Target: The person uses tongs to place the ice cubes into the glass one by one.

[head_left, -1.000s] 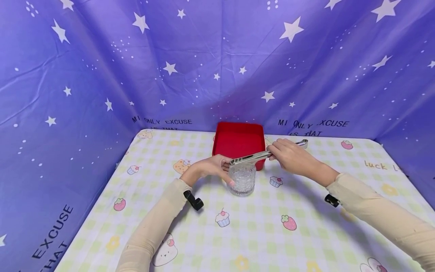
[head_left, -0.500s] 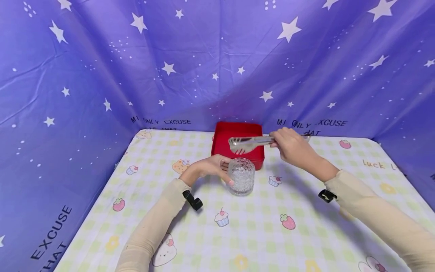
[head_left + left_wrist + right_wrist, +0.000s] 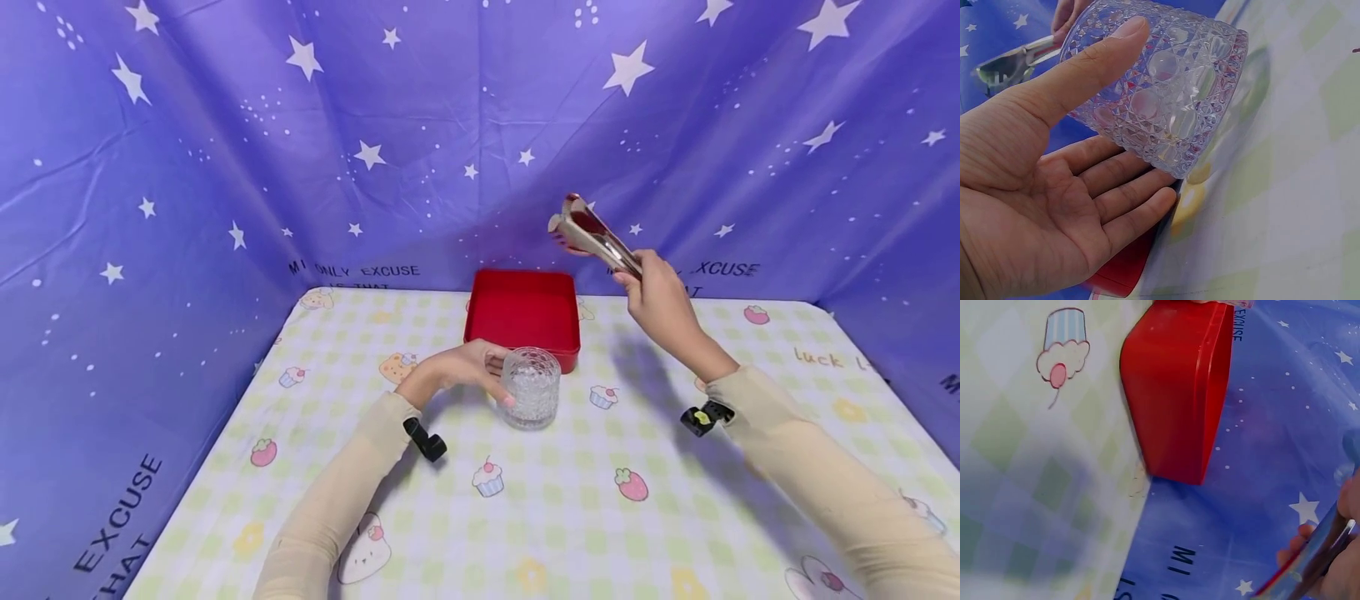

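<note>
A clear glass tumbler (image 3: 531, 390) with a cut, faceted pattern stands upright on the table. My left hand (image 3: 467, 372) holds it from the left; in the left wrist view the thumb lies along the tumbler (image 3: 1166, 81) and the fingers reach behind its other side. Raised at the right, my right hand (image 3: 660, 302) grips a pair of metal tongs (image 3: 600, 240) around the arms. The slotted heads point up and to the left, slightly apart, in front of the curtain. In the right wrist view the tongs (image 3: 1310, 569) show only at the lower right corner.
Just behind the tumbler sits a red square box (image 3: 567, 360) with no lid. The checked tablecloth (image 3: 420, 533) has printed cupcakes and strawberries. A purple starry curtain (image 3: 420, 192) closes off the back and sides.
My right hand has lifted the tongs from over the tumbler's rim, up and to the right, and their heads now tilt upward. The left hand and tumbler have stayed put.
</note>
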Available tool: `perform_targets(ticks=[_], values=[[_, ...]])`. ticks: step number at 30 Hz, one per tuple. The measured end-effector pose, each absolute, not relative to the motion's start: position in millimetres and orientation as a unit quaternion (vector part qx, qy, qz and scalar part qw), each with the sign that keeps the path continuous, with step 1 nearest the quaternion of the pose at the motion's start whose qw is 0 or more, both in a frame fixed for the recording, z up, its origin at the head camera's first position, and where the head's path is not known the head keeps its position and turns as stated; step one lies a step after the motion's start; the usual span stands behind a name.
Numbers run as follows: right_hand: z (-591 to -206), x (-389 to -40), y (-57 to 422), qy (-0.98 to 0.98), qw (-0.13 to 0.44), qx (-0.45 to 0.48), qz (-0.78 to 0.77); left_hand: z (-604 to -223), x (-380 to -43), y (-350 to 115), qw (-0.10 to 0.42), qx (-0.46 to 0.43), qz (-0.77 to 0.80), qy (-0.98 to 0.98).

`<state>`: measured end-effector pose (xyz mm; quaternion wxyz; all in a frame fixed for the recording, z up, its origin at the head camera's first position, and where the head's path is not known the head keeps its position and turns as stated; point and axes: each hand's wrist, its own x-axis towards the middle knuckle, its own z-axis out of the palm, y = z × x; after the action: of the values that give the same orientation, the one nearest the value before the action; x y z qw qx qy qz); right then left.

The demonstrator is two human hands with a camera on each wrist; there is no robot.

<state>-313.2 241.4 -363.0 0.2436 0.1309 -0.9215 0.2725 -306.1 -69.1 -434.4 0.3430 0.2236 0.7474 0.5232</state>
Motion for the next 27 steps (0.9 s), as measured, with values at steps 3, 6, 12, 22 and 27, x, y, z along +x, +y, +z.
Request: perform_targets(ticks=[3,6,12,22,27], values=[[-365,-314,244,-0.927,0.219,0.097,0.289,-432,-305,-69,0.338,0.221,0.518,0.754],[-370,-314,246,-0.934,0.197,0.073,0.288,-431,-303,-69,0.331,0.223,0.515,0.759],[-385,-316,252,-0.95,0.164,0.051,0.259,-432,-296,-69,0.312,0.227,0.505,0.772],[-409,-320,255,-0.971,0.101,0.037,0.215,-436,-292,-72,0.29,0.258,0.495,0.777],[-416,-323,254,-0.975,0.085,0.03,0.203,-434,-292,-71,0.266,0.267,0.489,0.787]])
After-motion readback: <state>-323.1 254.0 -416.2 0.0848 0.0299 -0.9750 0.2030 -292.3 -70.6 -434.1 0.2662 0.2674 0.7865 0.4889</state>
